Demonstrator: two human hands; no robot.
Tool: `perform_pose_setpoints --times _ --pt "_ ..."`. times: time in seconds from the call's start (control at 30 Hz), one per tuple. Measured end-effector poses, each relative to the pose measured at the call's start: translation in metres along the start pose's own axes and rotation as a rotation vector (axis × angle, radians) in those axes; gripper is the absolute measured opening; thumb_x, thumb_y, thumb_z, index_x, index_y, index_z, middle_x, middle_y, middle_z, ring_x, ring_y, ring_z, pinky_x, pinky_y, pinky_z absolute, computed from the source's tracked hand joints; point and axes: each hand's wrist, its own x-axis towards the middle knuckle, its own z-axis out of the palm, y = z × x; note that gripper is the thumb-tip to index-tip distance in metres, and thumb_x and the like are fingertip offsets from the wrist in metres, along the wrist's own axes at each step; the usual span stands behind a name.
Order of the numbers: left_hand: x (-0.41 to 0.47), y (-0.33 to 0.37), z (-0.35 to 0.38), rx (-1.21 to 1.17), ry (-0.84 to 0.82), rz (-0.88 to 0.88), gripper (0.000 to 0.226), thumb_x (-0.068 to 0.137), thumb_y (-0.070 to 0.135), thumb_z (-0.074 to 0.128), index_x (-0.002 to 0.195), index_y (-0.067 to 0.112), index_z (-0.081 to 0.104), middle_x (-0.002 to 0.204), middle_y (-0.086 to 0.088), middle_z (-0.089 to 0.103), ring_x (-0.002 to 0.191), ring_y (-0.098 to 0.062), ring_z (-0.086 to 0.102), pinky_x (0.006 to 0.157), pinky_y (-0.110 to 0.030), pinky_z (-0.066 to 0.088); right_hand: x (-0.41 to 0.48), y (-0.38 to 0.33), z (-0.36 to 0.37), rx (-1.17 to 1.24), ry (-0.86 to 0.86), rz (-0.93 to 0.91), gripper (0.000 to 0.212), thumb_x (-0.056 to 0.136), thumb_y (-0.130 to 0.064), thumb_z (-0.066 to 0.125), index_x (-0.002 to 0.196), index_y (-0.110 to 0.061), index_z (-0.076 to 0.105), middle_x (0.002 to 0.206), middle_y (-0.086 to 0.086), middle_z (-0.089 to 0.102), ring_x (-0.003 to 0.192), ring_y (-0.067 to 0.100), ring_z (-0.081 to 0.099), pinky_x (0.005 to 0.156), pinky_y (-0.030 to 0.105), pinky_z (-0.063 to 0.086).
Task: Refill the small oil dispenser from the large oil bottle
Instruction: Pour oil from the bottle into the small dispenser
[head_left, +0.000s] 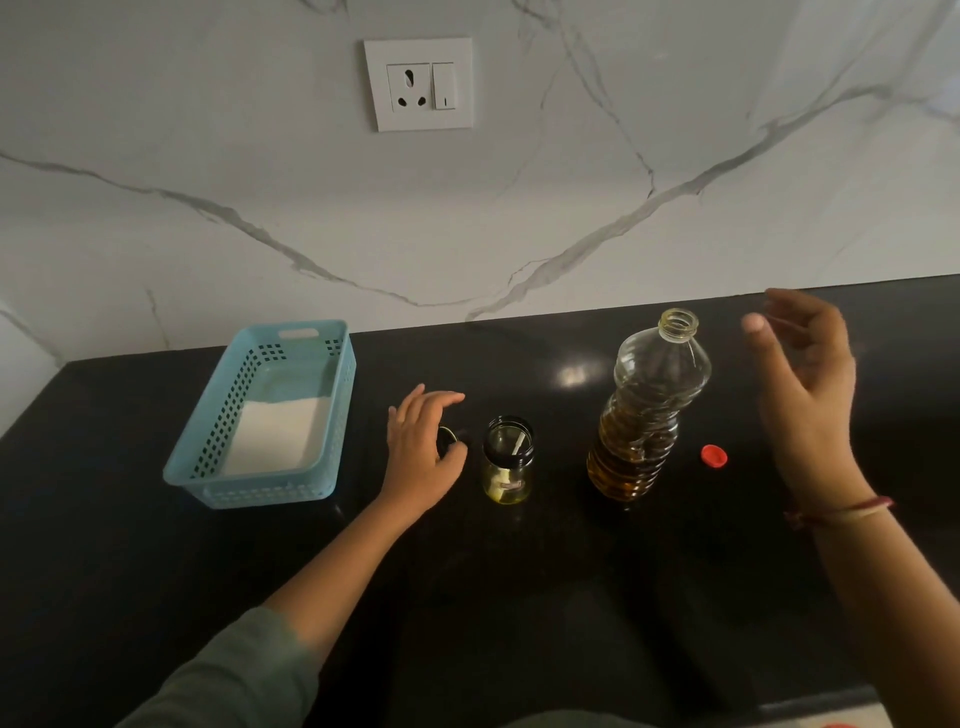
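Note:
The small glass oil dispenser (508, 460) stands uncapped on the black counter (519, 597), with a little pale oil at its bottom. Its dark lid (448, 440) lies just left of it, under the fingers of my left hand (423, 452), which rests on it. The large clear oil bottle (647, 410) stands upright to the right, uncapped and about half full of amber oil. Its red cap (714, 456) lies on the counter beside it. My right hand (802, 384) hovers right of the bottle, fingers apart, holding nothing.
A light blue perforated basket (208, 441) with a white cloth inside sits at the left of the counter. A marble backsplash with a wall socket (418, 84) rises behind.

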Motion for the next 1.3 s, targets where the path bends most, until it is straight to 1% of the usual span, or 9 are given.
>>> perform_pose_setpoints --times 0.13,0.23,0.4,0.5,0.63,0.77,0.93,1.1,1.3 --pt "-0.005 0.018 0.003 -0.094 0.018 0.057 0.048 0.080 0.049 0.050 0.125 0.033 0.048 0.132 0.018 0.043 0.138 0.000 0.014 0.117 -0.046 0.002 -0.013 0.019 0.005 0.088 -0.174 0.063 0.062 0.082 -0.036 0.062 0.135 -0.014 0.039 0.133 0.005 0.048 0.126 0.017 0.047 0.100 0.025 0.042" --pt "-0.009 0.025 0.012 -0.052 -0.017 0.086 0.067 0.076 0.069 0.054 0.129 0.029 0.048 0.137 0.012 0.046 0.140 -0.001 0.012 0.116 -0.038 -0.003 -0.022 0.036 0.010 0.106 -0.348 0.134 0.081 0.077 -0.033 0.075 0.143 -0.024 0.028 0.139 0.000 0.043 0.129 0.016 0.044 0.106 0.037 0.038" --pt "-0.008 0.030 0.025 -0.019 -0.028 0.075 0.081 0.069 0.077 0.056 0.132 0.028 0.048 0.140 0.010 0.046 0.139 0.001 0.010 0.116 -0.039 -0.002 -0.027 0.053 0.024 0.133 -0.478 0.176 0.095 0.065 -0.028 0.079 0.142 -0.039 0.025 0.137 -0.020 0.039 0.122 -0.004 0.046 0.090 0.012 0.046" --pt "-0.007 0.031 0.029 -0.007 -0.029 0.065 0.083 0.067 0.080 0.055 0.132 0.028 0.050 0.139 0.009 0.048 0.137 0.000 0.013 0.114 -0.041 0.000 -0.028 0.059 0.030 0.155 -0.480 0.189 0.095 0.063 -0.027 0.081 0.134 -0.055 0.025 0.137 -0.015 0.042 0.121 -0.004 0.048 0.085 0.010 0.047" --pt "-0.007 0.033 0.032 -0.011 -0.054 0.025 0.082 0.066 0.079 0.055 0.130 0.028 0.052 0.138 0.008 0.050 0.139 -0.004 0.020 0.114 -0.043 0.002 -0.027 0.066 0.039 0.177 -0.437 0.194 0.099 0.062 -0.024 0.085 0.137 -0.046 0.026 0.138 -0.004 0.045 0.119 0.000 0.052 0.084 0.009 0.047" --pt "-0.007 0.034 0.034 -0.038 -0.043 -0.013 0.074 0.068 0.074 0.058 0.128 0.029 0.055 0.136 0.008 0.052 0.133 0.002 0.022 0.114 -0.043 0.004 -0.025 0.070 0.047 0.173 -0.431 0.223 0.106 0.054 -0.038 0.086 0.142 -0.026 0.027 0.134 0.000 0.049 0.118 0.005 0.053 0.085 0.011 0.048" --pt "-0.005 0.035 0.033 -0.064 -0.040 -0.056 0.062 0.072 0.060 0.069 0.125 0.031 0.056 0.135 0.008 0.053 0.129 0.004 0.023 0.115 -0.049 0.008 -0.020 0.074 0.052 0.162 -0.429 0.277 0.088 0.057 -0.033 0.086 0.132 -0.012 0.044 0.121 0.004 0.061 0.112 0.014 0.060 0.097 0.038 0.049" --pt "-0.009 0.039 0.032 -0.109 -0.024 -0.086 0.067 0.069 0.061 0.071 0.126 0.029 0.056 0.133 0.008 0.054 0.127 0.003 0.028 0.112 -0.056 0.023 -0.015 0.070 0.053 0.102 -0.439 0.262 0.078 0.057 -0.037 0.082 0.124 -0.009 0.053 0.114 0.004 0.065 0.107 0.014 0.063 0.095 0.040 0.051" --pt "-0.011 0.040 0.028 -0.139 -0.017 -0.117 0.064 0.068 0.056 0.075 0.123 0.030 0.057 0.123 0.022 0.049 0.126 0.002 0.031 0.110 -0.055 0.028 -0.010 0.066 0.057 0.020 -0.466 0.174 0.067 0.063 -0.021 0.085 0.121 -0.009 0.054 0.111 0.002 0.066 0.106 0.012 0.063 0.095 0.040 0.051"
